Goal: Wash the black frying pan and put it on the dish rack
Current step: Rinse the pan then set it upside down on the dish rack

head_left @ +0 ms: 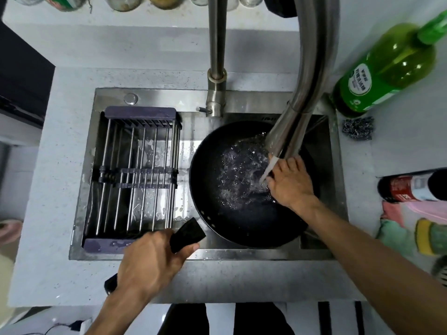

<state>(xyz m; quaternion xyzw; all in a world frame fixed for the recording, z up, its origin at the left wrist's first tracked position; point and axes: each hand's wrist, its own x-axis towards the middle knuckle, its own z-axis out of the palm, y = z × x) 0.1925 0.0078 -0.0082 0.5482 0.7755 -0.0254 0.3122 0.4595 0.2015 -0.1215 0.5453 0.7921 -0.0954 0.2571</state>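
- The black frying pan lies in the right part of the steel sink, with water pooled and splashing over its floor.
- The left hand has its fingers curled tight round the pan's black handle, at the sink's front edge.
- The right hand rests inside the pan at its right side, under the running water; I cannot tell whether its fingers hold anything.
- The faucet spout hangs over the pan and hides part of its far rim.
- The dish rack sits across the sink's left part, just beside the pan.
- On the counter to the right stand a green bottle and a steel scourer; farther forward lie a dark bottle with a red label and a yellow-green sponge.
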